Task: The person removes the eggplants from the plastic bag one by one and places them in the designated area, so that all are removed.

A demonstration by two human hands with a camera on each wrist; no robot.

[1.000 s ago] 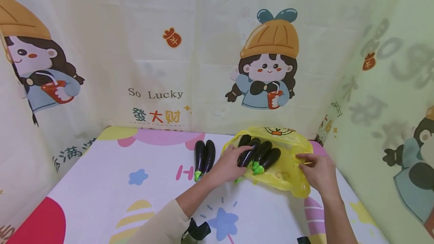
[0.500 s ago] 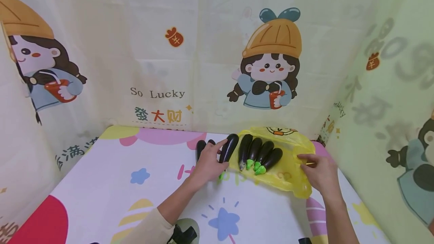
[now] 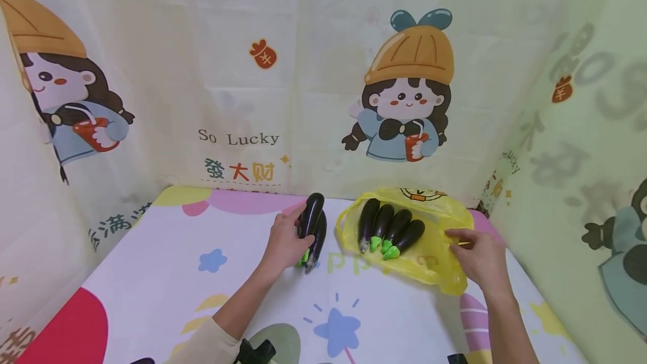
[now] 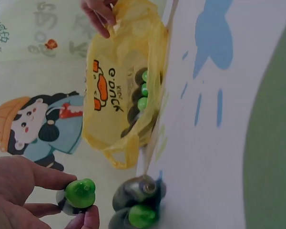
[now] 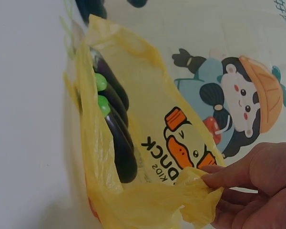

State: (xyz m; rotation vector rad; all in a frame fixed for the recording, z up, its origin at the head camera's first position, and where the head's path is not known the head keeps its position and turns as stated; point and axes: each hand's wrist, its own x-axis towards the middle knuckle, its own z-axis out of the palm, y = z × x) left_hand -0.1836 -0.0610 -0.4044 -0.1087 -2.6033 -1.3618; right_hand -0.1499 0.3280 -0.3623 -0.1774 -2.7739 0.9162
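Note:
My left hand grips a dark eggplant between thumb and fingers, its green stem end facing the left wrist camera. It is held over two other eggplants lying side by side left of the bag. Pinching the right edge of a yellow plastic bag is my right hand, with thin film bunched at its fingertips in the right wrist view. The bag lies with its mouth spread, and several eggplants rest in a row inside it, most showing bright green caps.
A printed cloth with stars and shapes covers the table. Cartoon-printed curtains stand at the back and both sides, the back one close behind the bag and eggplants.
My left hand has lifted an eggplant out of the yellow bag and carried it left to above the two lying there. My right hand keeps its hold on the bag's edge.

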